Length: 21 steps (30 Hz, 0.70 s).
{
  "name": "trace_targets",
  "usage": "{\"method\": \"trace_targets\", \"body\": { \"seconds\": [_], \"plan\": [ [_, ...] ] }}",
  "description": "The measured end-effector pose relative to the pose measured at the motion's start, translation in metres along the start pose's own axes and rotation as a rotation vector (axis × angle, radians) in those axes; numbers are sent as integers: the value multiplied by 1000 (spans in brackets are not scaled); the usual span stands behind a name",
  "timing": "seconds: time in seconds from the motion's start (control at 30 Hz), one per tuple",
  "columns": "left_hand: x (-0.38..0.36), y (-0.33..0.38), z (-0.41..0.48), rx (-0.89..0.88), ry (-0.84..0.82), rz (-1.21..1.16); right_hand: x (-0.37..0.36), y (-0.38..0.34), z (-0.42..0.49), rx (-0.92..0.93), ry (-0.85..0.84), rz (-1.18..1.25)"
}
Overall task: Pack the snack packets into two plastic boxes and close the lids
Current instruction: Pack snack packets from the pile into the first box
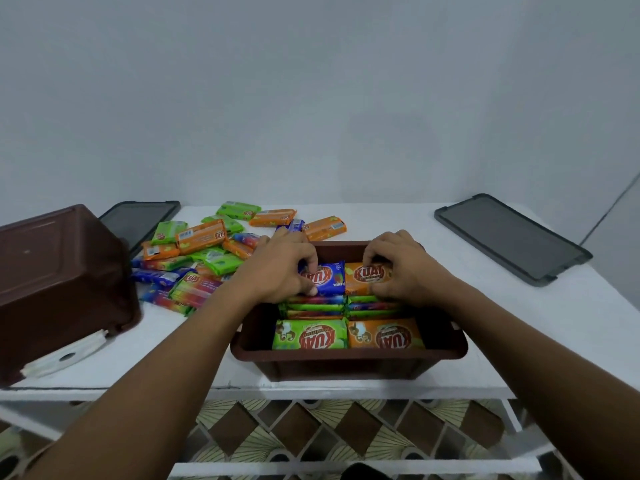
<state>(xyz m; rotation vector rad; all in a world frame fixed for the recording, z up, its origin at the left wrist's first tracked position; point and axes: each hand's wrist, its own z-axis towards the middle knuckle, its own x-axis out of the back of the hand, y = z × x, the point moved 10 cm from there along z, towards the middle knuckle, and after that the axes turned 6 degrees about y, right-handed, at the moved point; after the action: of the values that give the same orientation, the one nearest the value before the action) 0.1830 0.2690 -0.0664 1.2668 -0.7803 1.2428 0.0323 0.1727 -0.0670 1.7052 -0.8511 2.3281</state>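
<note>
overturned brown box (59,282) at table (519,323) left | loose snack packets (207,258) heaped beside it | left hand (280,268) curled, pinching blue packet (329,280) in open brown box (346,362) | right hand (405,268) curled, pinching orange packet (367,277) alongside | grey lid (509,237) far right

"KUAT" is printed on the blue packet (325,279), the orange packet (367,276) and the green packet (310,336).
</note>
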Motion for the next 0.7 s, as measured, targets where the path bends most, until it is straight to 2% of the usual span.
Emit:
{"method": "trace_targets", "body": {
  "seconds": [0.07, 0.13, 0.2, 0.3, 0.43, 0.7],
  "plan": [
    [1, 2, 1, -5, -24, -44, 3, -1, 1, -1, 0, 71],
    [10, 3, 3, 10, -17, -224, 11, 2, 3, -26, 38, 219],
    [26, -2, 10, 55, 57, -399, 22, 8, 6, -72, 72, 350],
    [48, -28, 24, 173, 188, -500, 38, 20, 20, -110, 127, 411],
    [59, -51, 53, 214, 227, -490, 55, 28, 56, -98, 162, 389],
    [57, -82, 110, 295, 216, -380, 41, 37, 141, -6, 61, 309]
  ]
}}
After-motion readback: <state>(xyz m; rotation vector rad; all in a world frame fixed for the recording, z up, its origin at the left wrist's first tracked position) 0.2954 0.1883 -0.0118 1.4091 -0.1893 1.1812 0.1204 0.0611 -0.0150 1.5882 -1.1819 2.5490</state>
